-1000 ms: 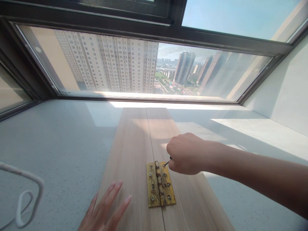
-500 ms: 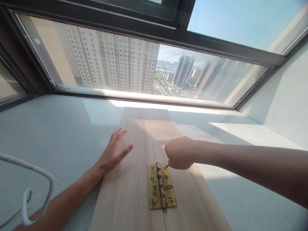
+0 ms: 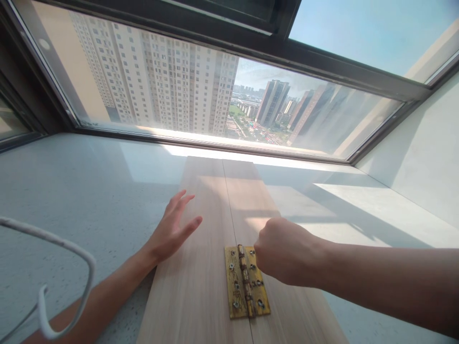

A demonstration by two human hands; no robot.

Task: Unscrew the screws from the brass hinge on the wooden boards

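A worn brass butt hinge (image 3: 235,274) lies open across the seam between two light wooden boards, the left board (image 3: 193,291) and the right board (image 3: 297,310). Several screws show in its leaves. My right hand (image 3: 287,251) is closed like a fist beside the hinge's upper right leaf. Its fingertips are turned away, so whatever they hold is hidden. My left hand (image 3: 171,231) rests at the left board's edge, with fingers and thumb spread and nothing in them.
The boards lie on a pale speckled sill (image 3: 118,191) below a dark window frame (image 3: 201,143). A white curled cable or rod (image 3: 86,267) is in the left foreground. A white wall (image 3: 430,143) stands at the right. Tall buildings show outside.
My right hand has moved down and slightly right, beside the hinge's second hole. The small metal tip seen at its fingers before is hidden now. My left hand stays spread.
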